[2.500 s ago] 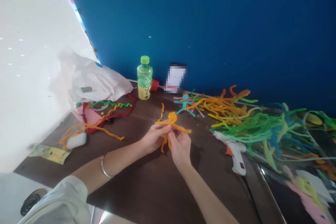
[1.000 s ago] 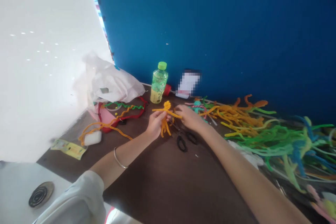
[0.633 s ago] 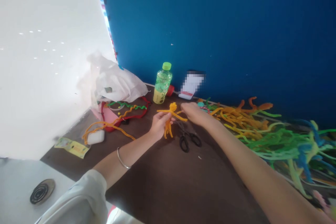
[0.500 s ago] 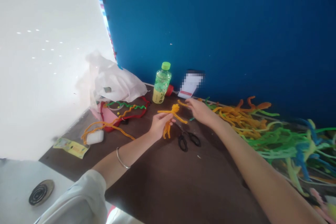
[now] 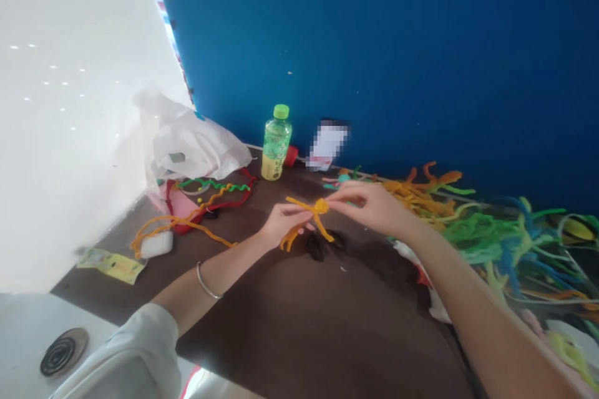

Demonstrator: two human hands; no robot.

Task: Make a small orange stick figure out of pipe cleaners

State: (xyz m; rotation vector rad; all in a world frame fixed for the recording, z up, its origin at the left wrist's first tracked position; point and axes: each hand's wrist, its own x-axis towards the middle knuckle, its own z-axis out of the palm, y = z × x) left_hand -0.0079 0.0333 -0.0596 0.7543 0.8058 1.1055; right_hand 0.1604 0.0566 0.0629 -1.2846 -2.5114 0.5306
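Note:
An orange pipe-cleaner figure (image 5: 312,219) with a coiled head and several trailing legs hangs above the brown table (image 5: 299,324). My left hand (image 5: 284,223) is closed on its body from the left. My right hand (image 5: 372,206) pinches the coiled head from the right. Black scissors (image 5: 321,244) lie on the table just under the figure, partly hidden by it.
A green-capped drink bottle (image 5: 275,143) and a white plastic bag (image 5: 196,146) stand at the back left by the blue wall. Loose orange pipe cleaners (image 5: 416,193) and green ones (image 5: 496,237) pile at the right. A white glue gun (image 5: 430,293) shows behind my right forearm.
My right hand reached out toward the pile at the back, then came back and took hold of the figure's head. The figure has tilted from upright to lying sideways. The camera shifted slightly.

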